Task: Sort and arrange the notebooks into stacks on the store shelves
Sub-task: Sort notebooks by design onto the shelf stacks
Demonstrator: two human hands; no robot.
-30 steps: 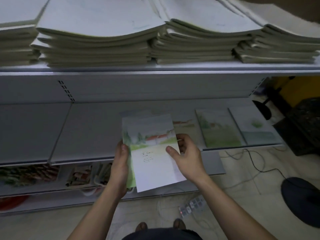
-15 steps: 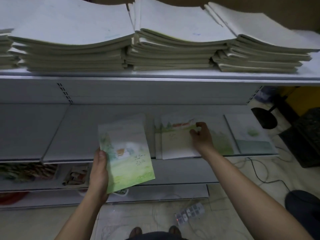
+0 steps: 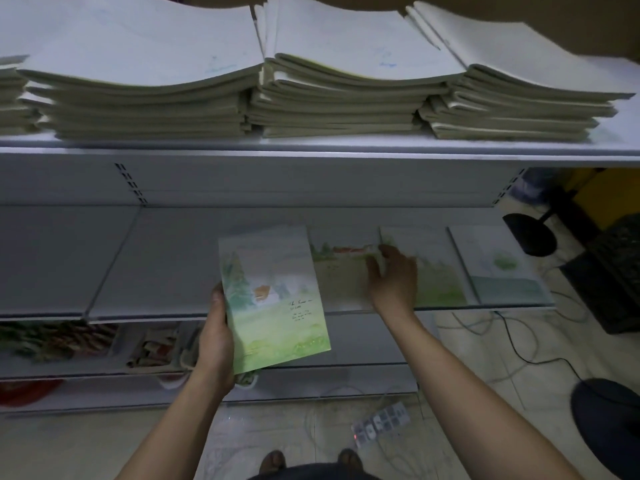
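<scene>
A: So, where is the watercolour notebook (image 3: 277, 299)?
B: In the air in front of the middle shelf (image 3: 138, 265), tilted, cover up: a green meadow, trees and a small orange-roofed house. The left hand (image 3: 214, 337) grips its left edge, with the thumb on the cover and the other fingers hidden beneath.

A: And the right hand (image 3: 391, 278)?
B: It reaches onto the middle shelf and lies at the right edge of a second notebook (image 3: 336, 275), which is flat there, just right of the held one. Its fingers are bent at that edge. Whether they pinch the cover or only rest on it, I cannot tell.

A: What lies beside that?
B: A green-cover notebook (image 3: 440, 275) just to its right, partly under the hand. Then a pale notebook (image 3: 502, 268) with a green blot, at the shelf's right end. All three lie flat in a row.

A: Above?
B: The top shelf (image 3: 311, 147) carries tall stacks of white notebooks (image 3: 145, 98) side by side, covers bowed.

A: Below?
B: A lower shelf (image 3: 363, 341) with blurred colourful goods (image 3: 59, 337). On the tiled floor (image 3: 467, 341) there are a power strip (image 3: 381, 422), loose cables (image 3: 519, 344) and a black round stand base (image 3: 528, 233).
</scene>
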